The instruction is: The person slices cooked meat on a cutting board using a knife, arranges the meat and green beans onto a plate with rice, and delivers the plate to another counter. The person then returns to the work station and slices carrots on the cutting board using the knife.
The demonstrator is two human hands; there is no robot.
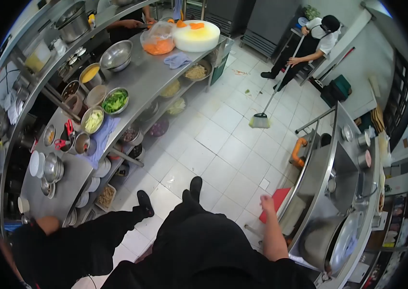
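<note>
the right hand (pixel 267 204), loosely open and seemingly empty, hangs near the red panel (pixel 280 196); the left hand is out of view. a careless swing could knock the panel; farther off, the outstretched broom (pixel 260 121) might cause a trip.

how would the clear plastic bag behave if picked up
The bag is probably floppy, its clear top looking loose above the orange shreds. Those shreds are bunched low, so it would likely sag when lifted.
</note>
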